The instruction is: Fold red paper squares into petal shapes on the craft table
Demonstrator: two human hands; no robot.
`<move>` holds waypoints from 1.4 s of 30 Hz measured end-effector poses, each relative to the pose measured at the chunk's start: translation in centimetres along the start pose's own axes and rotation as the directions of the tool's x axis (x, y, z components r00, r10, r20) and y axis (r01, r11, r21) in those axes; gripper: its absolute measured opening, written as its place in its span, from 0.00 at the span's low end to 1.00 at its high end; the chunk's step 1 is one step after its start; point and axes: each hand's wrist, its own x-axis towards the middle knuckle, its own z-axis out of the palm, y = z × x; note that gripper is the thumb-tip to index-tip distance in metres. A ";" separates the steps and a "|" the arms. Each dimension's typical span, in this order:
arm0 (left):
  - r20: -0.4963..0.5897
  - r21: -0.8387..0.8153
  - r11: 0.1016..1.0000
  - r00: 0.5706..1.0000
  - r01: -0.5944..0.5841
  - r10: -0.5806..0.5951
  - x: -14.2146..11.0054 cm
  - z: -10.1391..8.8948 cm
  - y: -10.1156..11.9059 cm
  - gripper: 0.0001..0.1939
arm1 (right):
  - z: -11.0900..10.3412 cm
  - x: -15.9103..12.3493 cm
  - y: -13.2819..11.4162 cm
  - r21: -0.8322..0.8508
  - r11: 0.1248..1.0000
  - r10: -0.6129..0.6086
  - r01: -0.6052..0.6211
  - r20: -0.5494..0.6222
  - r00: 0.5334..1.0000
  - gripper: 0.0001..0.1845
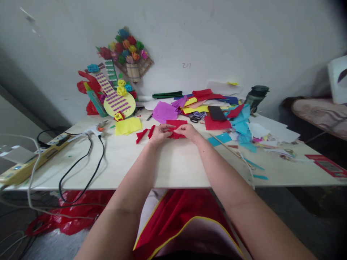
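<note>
Both hands meet over red crepe paper point(176, 123) at the middle of the table. My left hand point(161, 133) has its fingers closed at the paper's left part. From the other side my right hand point(189, 132) pinches the paper's near edge between thumb and fingers. Some of the paper is hidden beneath the fingers. Just left of my left hand lie narrow red paper pieces point(141, 135). A yellow crepe paper sheet point(128, 126) lies farther left, and purple paper point(165, 112) is behind the hands.
A glue gun point(98, 129) and power strip point(46, 159) with cables occupy the left. Scissors point(195, 119), a phone point(217, 113), blue paper point(220, 139) and a stick point(225, 146) lie right. A dark bottle point(257, 97) stands behind. Paper-flower decorations point(119, 103) lean against the wall.
</note>
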 end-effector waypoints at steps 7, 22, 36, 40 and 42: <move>-0.056 -0.120 0.989 0.994 0.085 -0.092 0.5 -0.5 -0.8 0.19 | -0.1 0.1 -0.2 0.019 1.000 0.018 -0.018 -0.019 1.000 0.14; 0.013 0.002 0.985 0.984 0.175 -0.175 0.1 -0.4 -0.6 0.18 | 0.2 -0.2 -0.3 0.122 0.991 0.044 -0.045 0.014 0.999 0.13; 0.006 0.096 0.979 0.984 0.179 -0.181 0.0 -0.1 -0.2 0.19 | 0.6 -0.2 -0.4 0.139 0.989 0.040 -0.045 0.035 0.999 0.11; -0.009 0.105 0.985 0.990 0.140 -0.140 0.2 -0.5 -0.8 0.18 | 0.3 -0.2 -0.1 0.156 0.984 0.070 -0.080 0.069 0.995 0.13; -0.012 0.091 0.987 0.992 0.130 -0.129 0.2 -0.5 -0.8 0.18 | 0.0 -0.2 0.0 0.187 0.977 0.086 -0.101 0.086 0.993 0.15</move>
